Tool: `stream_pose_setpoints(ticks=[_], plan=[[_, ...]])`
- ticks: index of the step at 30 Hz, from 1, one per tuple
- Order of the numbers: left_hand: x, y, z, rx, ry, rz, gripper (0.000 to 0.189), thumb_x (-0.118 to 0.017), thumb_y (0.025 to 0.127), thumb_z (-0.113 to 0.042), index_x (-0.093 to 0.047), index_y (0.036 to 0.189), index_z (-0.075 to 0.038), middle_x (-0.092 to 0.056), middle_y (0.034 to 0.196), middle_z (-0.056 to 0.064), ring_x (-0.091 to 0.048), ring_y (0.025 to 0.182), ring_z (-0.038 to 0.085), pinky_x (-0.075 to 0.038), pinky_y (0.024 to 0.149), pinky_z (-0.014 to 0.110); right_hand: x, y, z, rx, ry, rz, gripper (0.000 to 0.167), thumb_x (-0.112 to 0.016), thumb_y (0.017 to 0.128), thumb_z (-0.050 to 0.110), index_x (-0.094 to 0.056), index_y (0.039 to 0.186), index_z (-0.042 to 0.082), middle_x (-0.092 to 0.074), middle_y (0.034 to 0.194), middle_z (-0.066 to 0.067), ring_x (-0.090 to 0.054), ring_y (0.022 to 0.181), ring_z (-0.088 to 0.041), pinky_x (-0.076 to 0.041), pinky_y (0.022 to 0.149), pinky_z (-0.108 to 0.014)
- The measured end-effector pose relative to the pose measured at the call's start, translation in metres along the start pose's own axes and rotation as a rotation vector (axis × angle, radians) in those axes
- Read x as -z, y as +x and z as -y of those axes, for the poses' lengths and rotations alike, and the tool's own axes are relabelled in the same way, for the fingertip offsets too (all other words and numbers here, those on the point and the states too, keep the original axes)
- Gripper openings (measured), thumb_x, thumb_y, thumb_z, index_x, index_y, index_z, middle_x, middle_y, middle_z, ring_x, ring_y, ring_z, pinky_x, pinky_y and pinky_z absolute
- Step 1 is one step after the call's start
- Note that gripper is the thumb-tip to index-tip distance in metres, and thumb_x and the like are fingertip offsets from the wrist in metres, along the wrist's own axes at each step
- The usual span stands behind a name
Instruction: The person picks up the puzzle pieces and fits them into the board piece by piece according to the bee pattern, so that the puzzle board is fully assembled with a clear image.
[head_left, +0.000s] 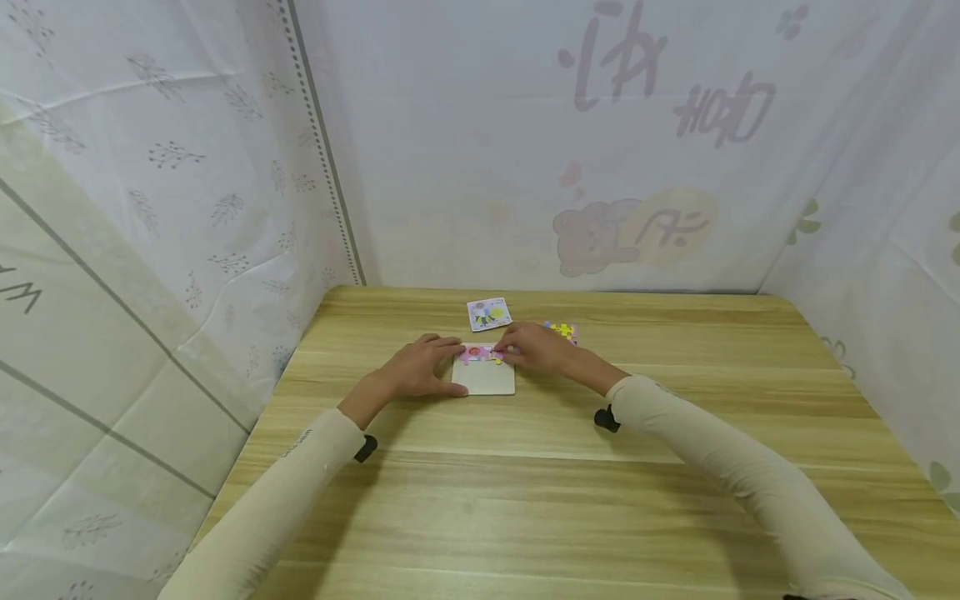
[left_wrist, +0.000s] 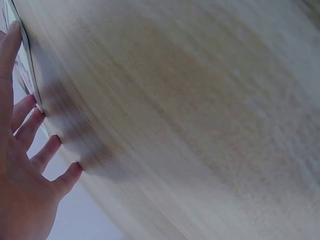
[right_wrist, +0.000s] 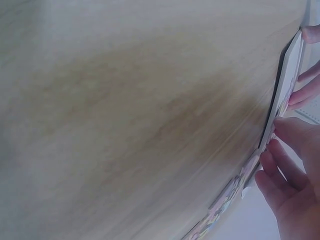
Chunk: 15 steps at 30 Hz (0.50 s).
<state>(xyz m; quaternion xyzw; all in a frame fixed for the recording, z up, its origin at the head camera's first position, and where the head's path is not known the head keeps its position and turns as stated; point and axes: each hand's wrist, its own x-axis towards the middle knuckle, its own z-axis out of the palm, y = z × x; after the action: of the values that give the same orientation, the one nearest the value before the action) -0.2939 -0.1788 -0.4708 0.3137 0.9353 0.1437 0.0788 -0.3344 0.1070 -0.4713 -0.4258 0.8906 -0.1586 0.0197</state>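
A pale square puzzle board (head_left: 483, 380) lies on the wooden table, with pink jigsaw pieces (head_left: 472, 353) along its far side. My left hand (head_left: 418, 367) rests at the board's left side with its fingers spread, the thumb by the near left corner. In the left wrist view the fingertips of the left hand (left_wrist: 30, 165) touch the board's edge and the tabletop. Over the far right corner, my right hand (head_left: 538, 347) pinches a small jigsaw piece (head_left: 493, 353), mostly hidden by the fingertips. The right wrist view has the right hand (right_wrist: 295, 175) close against the board's edge.
Behind the board lies a picture card (head_left: 489, 315) with a bee on it. Several loose jigsaw pieces (head_left: 562, 329), yellow and pink, lie beyond the right hand. Printed curtains (head_left: 465, 150) hang behind the table (head_left: 480, 500) and at its sides.
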Motion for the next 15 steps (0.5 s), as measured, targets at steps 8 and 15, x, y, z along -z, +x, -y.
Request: stream_pose_setpoints(ticks=[8,15], plan=[[-0.0007,0.0006,0.0006,-0.002,-0.005,0.002,0.091,-0.075,0.086,-0.066,-0.05,0.155,-0.014,-0.045,0.161,0.007,-0.036,0.149,0.039,-0.035,0.116,0.061,0.0007,0.0032,0.0018,0.004,-0.018,0.011,0.019,-0.072,0.1,0.015,-0.08,0.115,0.007,-0.074,0.116,-0.009,-0.067,0.106,-0.023,-0.056,0.092,-0.036],[-0.0001,0.0009,0.0008,0.0,0.001,0.009,0.092,-0.074,0.086,-0.068,-0.049,0.156,-0.013,-0.044,0.161,0.008,-0.035,0.149,0.039,-0.034,0.117,0.061,0.003,0.004,0.0023,-0.017,-0.027,0.023,0.018,-0.072,0.1,0.017,-0.08,0.114,0.01,-0.074,0.115,-0.008,-0.067,0.105,-0.021,-0.056,0.089,-0.036]])
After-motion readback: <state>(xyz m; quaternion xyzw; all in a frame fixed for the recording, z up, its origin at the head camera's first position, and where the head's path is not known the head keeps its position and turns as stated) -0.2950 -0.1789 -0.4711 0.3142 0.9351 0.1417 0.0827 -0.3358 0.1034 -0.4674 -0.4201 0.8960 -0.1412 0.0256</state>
